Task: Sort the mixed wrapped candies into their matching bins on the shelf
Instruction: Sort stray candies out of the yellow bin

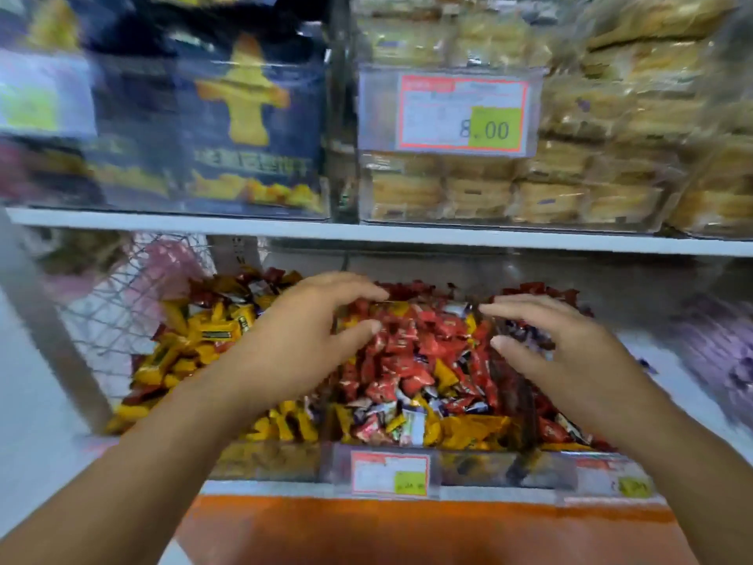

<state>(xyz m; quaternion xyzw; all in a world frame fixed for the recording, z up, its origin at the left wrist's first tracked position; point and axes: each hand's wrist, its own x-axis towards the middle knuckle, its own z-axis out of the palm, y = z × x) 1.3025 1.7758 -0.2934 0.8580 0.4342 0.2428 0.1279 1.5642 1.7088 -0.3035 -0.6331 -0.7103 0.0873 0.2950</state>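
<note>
We see the left hand (309, 340) and the right hand (570, 360) over the middle clear bin (481, 468) on the lower shelf (285, 489), both with fingers spread and lightly bent, holding nothing. The mixed candies (411, 360), mostly red with some yellow and purple ones, fill this bin between the hands. Just beside it on the left, the yellow candies (195, 340) lie in another bin.

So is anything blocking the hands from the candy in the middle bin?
Nothing visible. The left hand and right hand are spread right over the mixed candies, and the bin has no lid.
</note>
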